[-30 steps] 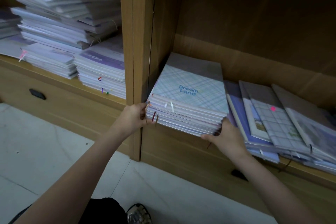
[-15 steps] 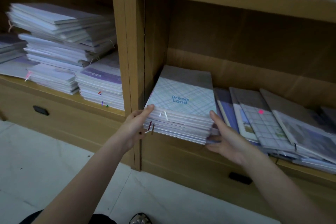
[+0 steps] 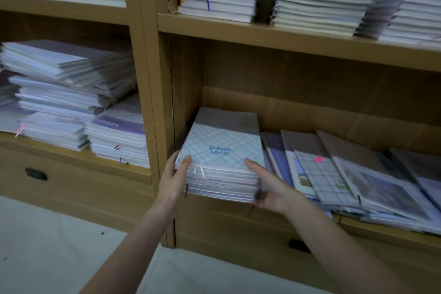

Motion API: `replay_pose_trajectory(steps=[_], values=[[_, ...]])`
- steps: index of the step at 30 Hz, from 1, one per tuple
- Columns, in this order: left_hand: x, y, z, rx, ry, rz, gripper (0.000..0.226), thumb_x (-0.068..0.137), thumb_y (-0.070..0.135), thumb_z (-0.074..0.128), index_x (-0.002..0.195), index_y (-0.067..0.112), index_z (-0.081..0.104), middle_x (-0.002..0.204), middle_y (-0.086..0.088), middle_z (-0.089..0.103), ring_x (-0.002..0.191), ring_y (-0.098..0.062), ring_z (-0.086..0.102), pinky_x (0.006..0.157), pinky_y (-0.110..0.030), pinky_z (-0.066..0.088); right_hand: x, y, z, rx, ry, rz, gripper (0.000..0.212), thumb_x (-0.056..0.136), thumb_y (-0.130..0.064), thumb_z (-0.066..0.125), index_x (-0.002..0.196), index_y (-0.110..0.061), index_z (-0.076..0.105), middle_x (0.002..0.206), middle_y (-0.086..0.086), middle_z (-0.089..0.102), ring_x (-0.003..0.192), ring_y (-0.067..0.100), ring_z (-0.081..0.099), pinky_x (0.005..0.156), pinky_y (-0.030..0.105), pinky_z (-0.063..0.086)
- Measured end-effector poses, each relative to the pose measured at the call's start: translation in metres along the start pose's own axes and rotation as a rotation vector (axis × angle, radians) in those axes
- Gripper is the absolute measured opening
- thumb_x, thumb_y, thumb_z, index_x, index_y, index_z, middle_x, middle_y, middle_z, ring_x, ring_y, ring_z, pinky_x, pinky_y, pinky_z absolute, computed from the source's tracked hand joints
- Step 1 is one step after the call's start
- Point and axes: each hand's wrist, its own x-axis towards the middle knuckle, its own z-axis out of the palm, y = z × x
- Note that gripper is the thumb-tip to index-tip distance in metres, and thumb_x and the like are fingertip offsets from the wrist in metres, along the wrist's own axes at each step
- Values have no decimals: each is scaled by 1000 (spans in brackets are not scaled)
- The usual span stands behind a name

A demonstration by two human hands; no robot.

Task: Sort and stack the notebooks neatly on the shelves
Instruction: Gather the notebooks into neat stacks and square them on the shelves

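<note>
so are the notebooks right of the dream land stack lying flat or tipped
Tipped: the loose notebooks lean overlapping, fanned against each other, unlike the flat Dream Land stack.

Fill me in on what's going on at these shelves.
A person is squaring up a stack of notebooks, topped by a plaid Dream Land cover, at the left end of a lower shelf. The left hand grips its left corner and the right hand its right corner, thumbs on top. Beside it, more notebooks lie fanned out and overlapping, not yet stacked.

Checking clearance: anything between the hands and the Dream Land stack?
Nothing visible. The left hand and right hand both grip the Dream Land stack at its front corners, thumbs on the top cover.
</note>
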Motion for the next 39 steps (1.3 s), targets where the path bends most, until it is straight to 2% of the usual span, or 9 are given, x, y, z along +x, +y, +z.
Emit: replay_pose_trajectory(steps=[5,8,13,18,22,27,32,37,39], values=[[8,2,3,-42,29,-35,34,94,37,48,128,34,45,113,-3,56,90,-18,56,65,-32,45,2,-21,-6,-160,-50,58,55,72,-52,71,108,-12,59,103,17,62,86,28,63,62,32,53],[15,0,4,-51,70,-41,30,94,35,48,124,33,48,111,-3,57,89,-18,56,67,-33,44,1,-31,-9,-294,-79,64,52,74,-55,66,106,-15,56,97,16,61,80,26,63,52,26,51],[17,1,4,-78,110,-35,21,93,32,50,113,33,51,101,4,57,86,-14,56,74,-35,46,2,-37,-8,-318,-119,65,48,77,-54,64,108,-19,53,98,16,57,86,27,61,65,32,55],[15,1,4,-91,117,-31,21,92,32,51,113,34,53,102,4,58,89,-16,57,70,-33,45,7,-35,-8,-212,-150,70,63,68,-52,69,117,-15,55,113,18,62,93,28,61,65,32,50],[8,0,9,-82,114,4,21,93,29,50,114,30,52,103,0,59,85,-16,56,63,-31,44,7,-29,-5,-151,-84,-24,54,73,-47,71,113,-11,60,115,18,64,100,31,63,82,38,52],[-10,9,18,-109,57,42,17,94,24,49,111,23,51,94,2,57,79,-14,53,58,-29,41,-18,-35,-21,-190,-43,-127,44,79,-45,66,105,-10,59,80,8,59,66,17,55,47,23,40],[-1,16,18,11,-5,87,17,93,25,50,110,24,53,100,-4,59,81,-15,55,62,-31,42,-25,-17,-22,-164,-4,-158,39,80,-44,65,100,-11,60,72,6,50,62,16,44,55,26,33],[31,17,-7,64,-58,66,25,93,29,55,116,23,57,111,-9,63,94,-20,60,81,-39,49,-17,-15,15,-18,-46,-152,23,86,-28,65,106,-20,57,79,2,61,55,11,53,41,20,41],[39,15,-18,20,-111,10,29,93,33,53,120,22,57,111,-4,63,100,-18,60,81,-36,51,-10,-17,17,10,-30,-149,22,86,-25,65,106,-19,57,76,4,58,56,14,51,45,22,39]])
